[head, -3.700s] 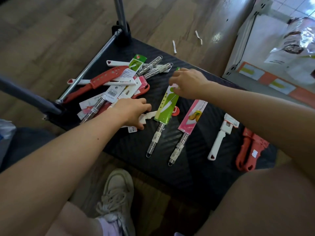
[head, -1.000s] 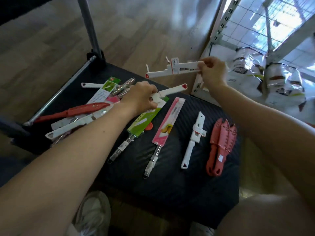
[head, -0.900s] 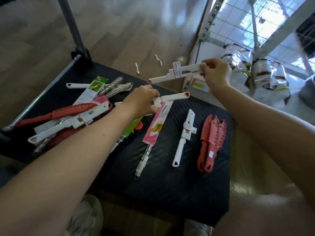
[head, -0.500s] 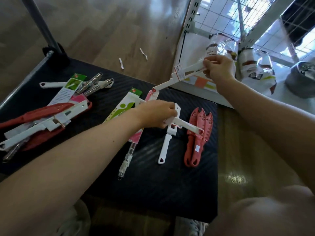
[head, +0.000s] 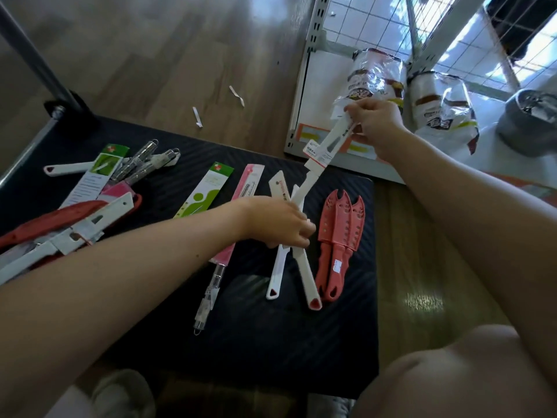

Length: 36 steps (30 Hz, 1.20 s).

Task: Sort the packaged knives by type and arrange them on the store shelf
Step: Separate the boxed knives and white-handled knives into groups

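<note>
Both hands held knives
Right hand (head: pixel 373 128) pinched tagged knife (head: pixel 313 171), handle down-left; left hand (head: pixel 277 221) gripped plain knife (head: pixel 306 273), handle toward me.

Shop: slotted shelf upright (head: pixel 315 40), orange price strip (head: pixel 304 134), bagged goods (head: pixel 373 76), tagged packaged knives (head: pixel 208 188) on trolley (head: pixel 271 342)

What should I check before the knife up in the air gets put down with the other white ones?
1. Firm grip by right hand on raised white knife: ok.
2. The lower white knife lies beside the first white knife: ok.
3. The left hand off the landing spot: not ok, it holds the lower white knife.
4. Room left beside the red knives: not ok, tight.
5. The mixed pile sorted: not ok.
</note>
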Each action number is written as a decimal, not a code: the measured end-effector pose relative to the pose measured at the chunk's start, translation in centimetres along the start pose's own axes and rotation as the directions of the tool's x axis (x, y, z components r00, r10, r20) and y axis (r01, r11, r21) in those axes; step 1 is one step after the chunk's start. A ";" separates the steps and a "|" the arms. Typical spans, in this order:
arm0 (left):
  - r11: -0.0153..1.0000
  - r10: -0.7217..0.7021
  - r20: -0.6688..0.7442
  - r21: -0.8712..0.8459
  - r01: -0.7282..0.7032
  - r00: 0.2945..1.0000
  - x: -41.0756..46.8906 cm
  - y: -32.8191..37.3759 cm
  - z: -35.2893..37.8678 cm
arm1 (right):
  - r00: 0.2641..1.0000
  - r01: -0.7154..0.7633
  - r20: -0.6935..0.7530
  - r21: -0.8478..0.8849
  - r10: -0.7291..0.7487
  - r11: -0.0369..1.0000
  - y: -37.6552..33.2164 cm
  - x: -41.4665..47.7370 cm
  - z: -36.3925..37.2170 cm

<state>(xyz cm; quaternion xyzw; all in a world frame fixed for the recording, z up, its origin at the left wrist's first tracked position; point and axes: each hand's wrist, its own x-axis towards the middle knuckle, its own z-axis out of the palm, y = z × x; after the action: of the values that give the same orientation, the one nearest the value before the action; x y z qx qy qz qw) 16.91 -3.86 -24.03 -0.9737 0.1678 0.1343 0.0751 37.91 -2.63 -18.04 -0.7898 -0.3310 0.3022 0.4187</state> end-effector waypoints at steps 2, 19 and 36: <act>0.987 0.141 -0.129 0.095 -0.129 0.982 -0.1 -0.3 0.8 | 0.998 0.006 0.060 -0.050 -0.003 0.999 0.0 -0.1 0.1; 0.947 0.311 -0.285 0.176 -0.269 0.907 -2.0 -3.9 3.0 | 0.848 -0.034 0.451 -0.480 0.280 0.876 2.9 -2.8 3.9; 0.985 0.127 -0.154 0.136 -0.106 0.980 -2.4 -3.5 3.9 | 0.844 -0.045 0.378 -0.658 0.381 0.752 4.9 -3.7 6.2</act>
<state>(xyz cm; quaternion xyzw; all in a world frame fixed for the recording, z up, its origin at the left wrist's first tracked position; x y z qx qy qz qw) 15.01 0.92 -26.68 -0.9632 0.2382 0.0480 0.1149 32.32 -4.71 -24.40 -0.8130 -0.4113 0.4121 -0.0046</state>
